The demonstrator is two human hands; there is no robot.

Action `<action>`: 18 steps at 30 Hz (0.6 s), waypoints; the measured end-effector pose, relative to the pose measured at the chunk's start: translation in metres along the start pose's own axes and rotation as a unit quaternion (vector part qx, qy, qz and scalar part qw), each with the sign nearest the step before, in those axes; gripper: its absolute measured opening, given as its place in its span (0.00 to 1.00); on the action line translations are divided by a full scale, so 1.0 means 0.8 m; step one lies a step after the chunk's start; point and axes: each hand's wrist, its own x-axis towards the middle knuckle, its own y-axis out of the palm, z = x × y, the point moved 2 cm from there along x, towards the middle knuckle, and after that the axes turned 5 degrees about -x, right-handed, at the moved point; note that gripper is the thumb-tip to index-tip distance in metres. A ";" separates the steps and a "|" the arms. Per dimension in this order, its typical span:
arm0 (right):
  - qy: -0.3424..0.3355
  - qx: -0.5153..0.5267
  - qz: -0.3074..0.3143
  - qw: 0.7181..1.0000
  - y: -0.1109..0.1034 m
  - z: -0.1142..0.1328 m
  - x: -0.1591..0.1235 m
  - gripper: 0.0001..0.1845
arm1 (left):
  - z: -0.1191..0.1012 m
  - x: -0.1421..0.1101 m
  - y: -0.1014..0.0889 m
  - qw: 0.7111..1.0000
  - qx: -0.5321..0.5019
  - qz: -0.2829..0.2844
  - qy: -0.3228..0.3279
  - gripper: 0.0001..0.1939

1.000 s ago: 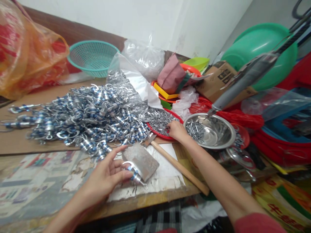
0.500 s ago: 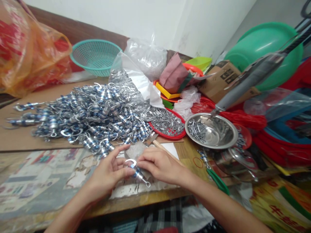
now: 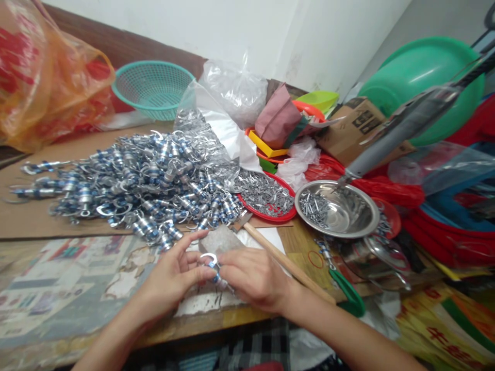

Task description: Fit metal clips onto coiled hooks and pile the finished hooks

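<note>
Near the table's front edge, my left hand [image 3: 174, 278] pinches a small silver-and-blue metal hook fitting [image 3: 212, 264], its curved hook end pointing up. From the other side my right hand [image 3: 255, 278] closes its fingers around the fitting's lower body, which hides the ring end. Just behind both hands lies a grey stone block [image 3: 219, 241]. A hammer with a wooden handle [image 3: 286, 260] rests beside it, running under the right wrist. A large heap of similar hook fittings [image 3: 143, 175] covers the cardboard at the left.
A red plate [image 3: 288, 210] holds many small metal pieces. Beside it stands a steel bowl [image 3: 358, 221] with metal pins, under a grey hanging tool [image 3: 398, 134]. Further back are a teal basket [image 3: 154, 90], plastic bags and a cardboard box [image 3: 348, 131]. A green-handled tool [image 3: 346, 291] lies at the right.
My right hand has shifted down and right over the fitting, covering its ring end. More of the stone block and hammer handle shows. The left hand keeps its pinch.
</note>
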 end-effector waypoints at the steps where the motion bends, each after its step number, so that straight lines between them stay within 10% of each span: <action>1: -0.018 -0.023 0.005 1.000 -0.001 0.002 0.001 0.11 | 0.000 0.000 0.000 1.000 0.001 -0.002 0.001 0.38; 12: -0.026 -0.084 0.060 0.994 -0.007 0.024 0.004 0.12 | 0.004 0.000 -0.004 1.000 -0.005 -0.006 0.000 0.37; 18: 0.303 -0.041 0.031 0.952 -0.014 -0.039 -0.050 0.15 | 0.005 -0.002 0.000 0.999 -0.027 -0.013 -0.020 0.40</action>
